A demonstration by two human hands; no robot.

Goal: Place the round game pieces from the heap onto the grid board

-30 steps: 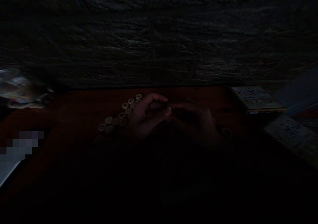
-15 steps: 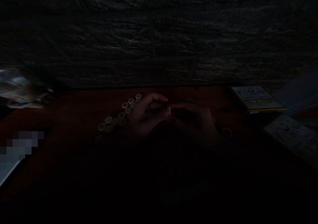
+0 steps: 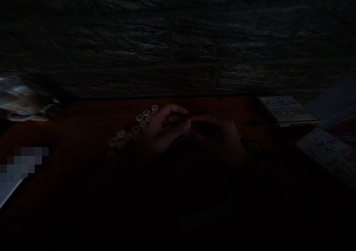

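Observation:
In dim light, my left hand (image 3: 161,130) and my right hand (image 3: 224,134) meet fingertip to fingertip above the wooden table. A small pale xiangqi piece (image 3: 190,123) stands on edge between them, pinched at the left thumb tip and the right fingertips. Left of and partly behind my left hand lie several round xiangqi pieces (image 3: 121,134) in a slanting group. Some show dark or red characters, others a plain face. To the right of my right hand is one more round piece (image 3: 254,147), hard to make out. Deep shadow hides both wrists.
A dark stone-textured wall (image 3: 194,50) rises behind the wooden table (image 3: 91,117). Boxes with a printed pattern (image 3: 286,108) stand at the right. At the far left are a clear plastic bag (image 3: 16,98) and a pale, partly pixelated object (image 3: 11,189).
The piece between my fingertips has turned slightly, and its lit edge looks narrower. Both hands stay in almost the same place, as do the pieces on the table.

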